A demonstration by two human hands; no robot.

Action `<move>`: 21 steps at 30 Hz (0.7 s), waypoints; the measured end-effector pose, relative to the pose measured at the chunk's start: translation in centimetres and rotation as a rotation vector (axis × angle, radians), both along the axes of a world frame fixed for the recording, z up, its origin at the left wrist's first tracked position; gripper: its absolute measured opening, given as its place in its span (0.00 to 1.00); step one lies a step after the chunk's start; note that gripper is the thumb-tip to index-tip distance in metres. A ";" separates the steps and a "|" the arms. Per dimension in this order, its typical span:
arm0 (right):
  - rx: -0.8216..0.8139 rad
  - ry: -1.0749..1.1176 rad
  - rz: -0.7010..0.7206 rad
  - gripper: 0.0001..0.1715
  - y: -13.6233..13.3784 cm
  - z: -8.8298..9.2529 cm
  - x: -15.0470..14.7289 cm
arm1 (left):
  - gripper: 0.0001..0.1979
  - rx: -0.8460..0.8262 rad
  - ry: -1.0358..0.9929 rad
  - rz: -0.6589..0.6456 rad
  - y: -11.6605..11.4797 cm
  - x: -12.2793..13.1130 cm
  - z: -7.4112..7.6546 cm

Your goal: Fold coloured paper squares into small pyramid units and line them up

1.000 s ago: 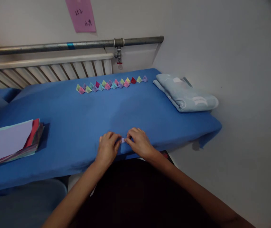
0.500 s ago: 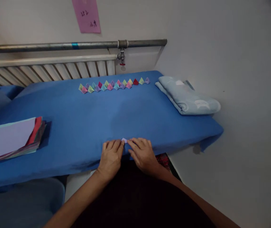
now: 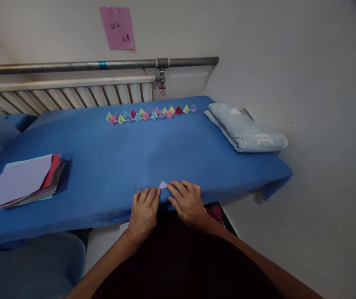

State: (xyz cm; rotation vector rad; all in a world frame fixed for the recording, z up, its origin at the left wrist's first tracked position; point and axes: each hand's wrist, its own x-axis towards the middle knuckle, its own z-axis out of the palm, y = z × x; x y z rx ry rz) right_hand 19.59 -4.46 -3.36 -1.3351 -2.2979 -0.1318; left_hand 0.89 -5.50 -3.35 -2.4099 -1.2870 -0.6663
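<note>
Two hands (image 3: 143, 209) (image 3: 188, 203) — half-open, flatter than earlier — fingertips (image 3: 169, 185) touching lavender paper (image 3: 163, 185), unpinched

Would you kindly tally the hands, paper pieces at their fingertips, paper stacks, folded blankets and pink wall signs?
Left hand and right hand: 2
Small purple paper piece: 1
Paper stack: 1
Folded blanket: 1
Pink wall sign: 1
Total: 6

Dim light; a faint shadow (image 3: 178, 151) lies beyond the right hand (image 3: 188, 202); far right of it, 2 corners darken.
</note>
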 end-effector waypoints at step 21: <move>-0.053 -0.040 0.046 0.26 -0.3 0.2 -0.7 | 0.18 -0.004 -0.089 0.088 0.4 1.6 0.1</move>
